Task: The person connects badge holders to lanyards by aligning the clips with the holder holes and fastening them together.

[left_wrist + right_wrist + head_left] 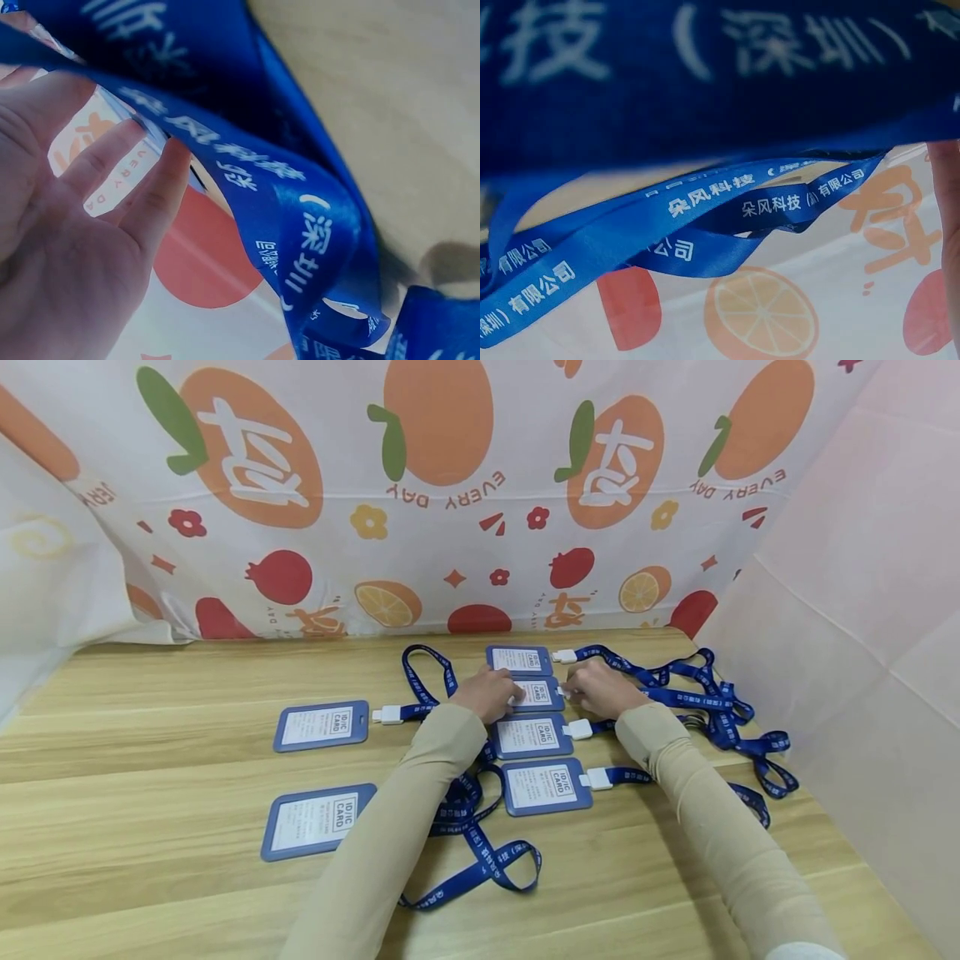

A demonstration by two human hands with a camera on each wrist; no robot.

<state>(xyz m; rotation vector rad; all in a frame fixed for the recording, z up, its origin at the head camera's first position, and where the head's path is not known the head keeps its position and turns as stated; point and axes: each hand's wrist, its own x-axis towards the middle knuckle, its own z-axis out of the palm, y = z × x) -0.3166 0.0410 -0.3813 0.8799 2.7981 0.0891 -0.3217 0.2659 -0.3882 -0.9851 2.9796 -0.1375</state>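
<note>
Four blue ID card holders with white cards form a column in the head view. My left hand (483, 693) holds the left end of the second card holder (537, 693), fingertips over its card. At the other end of that holder my right hand (602, 688) pinches the small white clip (564, 692) of its lanyard. Above lies the top card holder (519, 660); below are the third card holder (531, 736) and the bottom card holder (545, 786). A printed blue lanyard (255, 172) crosses close before my left fingers, and another lanyard (720, 75) covers most of my right hand.
Two more card holders lie to the left, an upper one (321, 726) and a lower one (315, 821) partly behind my left sleeve. Loose lanyard loops (480, 860) lie between the columns, with a tangle of lanyards (720, 714) at right. A fruit-print curtain (442, 552) backs the wooden table (150, 735).
</note>
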